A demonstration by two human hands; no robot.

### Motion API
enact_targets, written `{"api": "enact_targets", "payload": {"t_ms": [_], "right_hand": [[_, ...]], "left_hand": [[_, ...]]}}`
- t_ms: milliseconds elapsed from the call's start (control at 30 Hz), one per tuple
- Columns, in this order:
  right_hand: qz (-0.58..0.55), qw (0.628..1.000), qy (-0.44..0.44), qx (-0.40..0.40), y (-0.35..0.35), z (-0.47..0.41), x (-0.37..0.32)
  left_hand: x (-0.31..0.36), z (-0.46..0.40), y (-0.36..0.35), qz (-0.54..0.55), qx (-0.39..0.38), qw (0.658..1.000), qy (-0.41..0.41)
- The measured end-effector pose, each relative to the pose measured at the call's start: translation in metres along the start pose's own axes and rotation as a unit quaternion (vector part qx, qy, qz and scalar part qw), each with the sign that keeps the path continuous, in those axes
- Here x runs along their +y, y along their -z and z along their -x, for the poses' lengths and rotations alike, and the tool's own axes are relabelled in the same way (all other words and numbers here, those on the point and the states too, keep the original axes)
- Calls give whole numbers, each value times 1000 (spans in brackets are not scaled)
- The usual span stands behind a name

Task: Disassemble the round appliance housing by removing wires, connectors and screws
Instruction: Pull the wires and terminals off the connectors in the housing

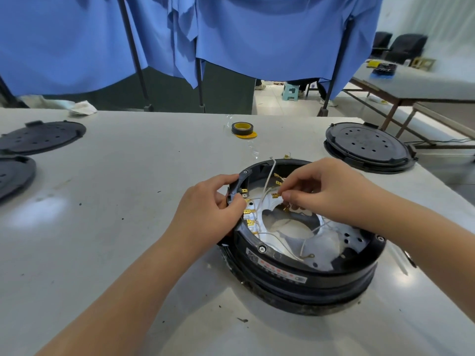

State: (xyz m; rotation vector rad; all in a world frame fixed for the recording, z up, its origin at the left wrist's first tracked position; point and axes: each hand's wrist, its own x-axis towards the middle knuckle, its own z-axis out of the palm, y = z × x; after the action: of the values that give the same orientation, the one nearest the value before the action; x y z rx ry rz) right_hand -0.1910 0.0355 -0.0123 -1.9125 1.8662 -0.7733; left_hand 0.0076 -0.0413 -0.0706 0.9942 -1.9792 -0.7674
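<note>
Housing (303,265) rim gripped by left hand (213,209); right hand (326,191) pinches a brass connector (276,195).

A roll of black-and-yellow tape (242,129) is lying at the far middle of the pale worktable (108,201), while a closed round black unit with a perforated lid (368,147) is sitting at its far right edge. Two black perforated discs (41,136) (14,174) are resting flat along the left edge, with a crumpled white cloth (82,108) lying behind them. Blue fabric (270,37) is hanging from dark poles (133,55) beyond the table, and a small pale stool (290,91) is standing on the tiled floor further back.
</note>
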Motion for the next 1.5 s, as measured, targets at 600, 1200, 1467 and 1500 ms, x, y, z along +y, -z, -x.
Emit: {"api": "enact_targets", "payload": {"t_ms": [600, 1200, 1467, 1500], "right_hand": [[-115, 989, -80, -41, 15, -4, 4], [-127, 978, -122, -112, 10, 6, 10], [-133, 986, -102, -27, 29, 2, 14], [-146, 983, -107, -19, 33, 2, 14]], "left_hand": [[0, 0, -1, -12, 3, 1000, 9], [0, 1, -1, -7, 3, 1000, 3], [-1, 0, -1, -10, 4, 1000, 0], [-1, 1, -1, -11, 4, 1000, -1]]}}
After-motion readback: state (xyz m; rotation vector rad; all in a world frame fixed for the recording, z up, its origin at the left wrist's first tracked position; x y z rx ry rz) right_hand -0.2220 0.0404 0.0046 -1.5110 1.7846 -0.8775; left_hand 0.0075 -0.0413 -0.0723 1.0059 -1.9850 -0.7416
